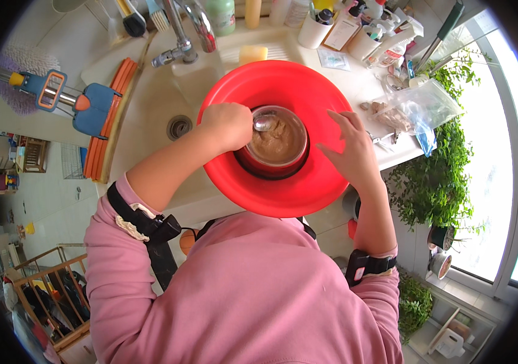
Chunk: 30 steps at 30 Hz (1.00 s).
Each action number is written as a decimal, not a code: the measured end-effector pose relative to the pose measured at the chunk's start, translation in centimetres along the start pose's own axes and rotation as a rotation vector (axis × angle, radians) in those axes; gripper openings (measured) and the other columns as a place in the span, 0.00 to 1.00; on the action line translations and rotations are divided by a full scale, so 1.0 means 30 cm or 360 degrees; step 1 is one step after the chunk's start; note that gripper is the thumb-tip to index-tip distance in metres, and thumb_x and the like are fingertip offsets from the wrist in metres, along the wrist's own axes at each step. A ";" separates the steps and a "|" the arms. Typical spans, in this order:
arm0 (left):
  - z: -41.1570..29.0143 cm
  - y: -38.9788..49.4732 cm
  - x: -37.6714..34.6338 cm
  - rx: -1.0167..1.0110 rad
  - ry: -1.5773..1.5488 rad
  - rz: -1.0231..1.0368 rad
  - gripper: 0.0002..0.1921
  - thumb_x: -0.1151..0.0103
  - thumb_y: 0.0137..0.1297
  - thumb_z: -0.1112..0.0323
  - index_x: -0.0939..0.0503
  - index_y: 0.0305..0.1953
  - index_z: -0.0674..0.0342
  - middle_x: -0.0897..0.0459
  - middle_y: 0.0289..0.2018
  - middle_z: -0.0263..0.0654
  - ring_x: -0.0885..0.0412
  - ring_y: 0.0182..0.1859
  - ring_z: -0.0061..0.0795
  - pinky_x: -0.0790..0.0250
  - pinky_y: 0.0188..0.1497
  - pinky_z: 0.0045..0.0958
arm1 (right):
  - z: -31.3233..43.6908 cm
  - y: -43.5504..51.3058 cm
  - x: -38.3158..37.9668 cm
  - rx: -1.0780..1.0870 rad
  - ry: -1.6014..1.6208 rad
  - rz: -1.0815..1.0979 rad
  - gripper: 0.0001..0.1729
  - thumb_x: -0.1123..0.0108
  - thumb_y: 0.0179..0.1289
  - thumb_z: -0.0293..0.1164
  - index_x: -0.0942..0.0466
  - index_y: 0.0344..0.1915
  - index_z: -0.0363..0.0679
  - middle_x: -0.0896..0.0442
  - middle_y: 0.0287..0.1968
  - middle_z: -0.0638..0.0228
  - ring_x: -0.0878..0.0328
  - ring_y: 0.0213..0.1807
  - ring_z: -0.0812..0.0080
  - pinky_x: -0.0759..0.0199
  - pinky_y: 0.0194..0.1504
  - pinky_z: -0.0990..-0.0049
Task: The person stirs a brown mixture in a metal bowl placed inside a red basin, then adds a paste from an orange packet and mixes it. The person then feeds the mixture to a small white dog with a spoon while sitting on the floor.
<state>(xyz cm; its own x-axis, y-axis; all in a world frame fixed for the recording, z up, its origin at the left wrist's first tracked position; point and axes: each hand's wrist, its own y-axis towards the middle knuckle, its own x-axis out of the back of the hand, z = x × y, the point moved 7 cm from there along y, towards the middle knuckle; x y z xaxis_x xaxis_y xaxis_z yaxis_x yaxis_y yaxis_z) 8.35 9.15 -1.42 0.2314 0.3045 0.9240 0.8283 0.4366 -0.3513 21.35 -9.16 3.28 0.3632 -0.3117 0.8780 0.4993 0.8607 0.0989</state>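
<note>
A wide red plastic basin [281, 200] rests at the front of the sink. Inside it stands a round metal container [306, 141] holding a thick brown paste [277, 143]. My left hand [227, 125] is closed around a spoon, whose handle it hides; the metal spoon bowl [262, 123] rests at the paste's far left side. Fingers apart, my right hand [350, 145] hovers at or touches the basin's right side and holds nothing; contact is unclear.
Left of the basin are the sink drain [179, 128] and a chrome faucet [184, 50]. A pale yellow block [253, 54] lies behind it. A clear plastic bag [418, 107], scissors [381, 141] and a spray bottle [391, 48] crowd the right counter. A sponge mop [97, 109] leans left.
</note>
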 end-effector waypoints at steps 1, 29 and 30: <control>0.000 0.001 -0.008 -0.0018 0.0020 0.0051 0.13 0.47 0.64 0.62 0.15 0.34 0.62 0.14 0.36 0.48 0.15 0.40 0.47 0.24 0.42 0.45 | -0.021 -0.030 0.030 -0.0063 0.0049 -0.0114 0.33 0.27 0.51 0.30 0.26 0.59 0.41 0.24 0.54 0.59 0.22 0.46 0.59 0.25 0.48 0.64; -0.176 -0.493 0.244 -0.1145 -0.1610 -0.0120 0.16 0.36 0.64 0.57 0.18 0.46 0.64 0.14 0.42 0.39 0.17 0.44 0.38 0.29 0.54 0.35 | -0.343 -0.489 0.107 -0.0455 0.0490 -0.1126 0.04 0.37 0.63 0.23 0.17 0.32 0.35 0.21 0.24 0.68 0.27 0.28 0.79 0.35 0.30 0.79; -0.235 -0.527 0.197 -0.1218 -0.1719 0.0221 0.18 0.36 0.64 0.56 0.18 0.47 0.64 0.14 0.43 0.38 0.17 0.44 0.36 0.29 0.56 0.35 | -0.357 -0.490 0.106 -0.0411 0.0542 -0.1120 0.12 0.40 0.67 0.27 0.18 0.26 0.35 0.23 0.21 0.69 0.28 0.25 0.77 0.37 0.29 0.77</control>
<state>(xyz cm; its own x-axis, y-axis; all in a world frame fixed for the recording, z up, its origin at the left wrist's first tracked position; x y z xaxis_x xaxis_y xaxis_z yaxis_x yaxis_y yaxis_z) 0.23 -1.90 10.66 0.1131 0.9772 0.1796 0.9894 -0.1272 0.0694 23.59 -27.12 -0.40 0.0959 -0.8846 0.4564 0.8493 0.3119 0.4260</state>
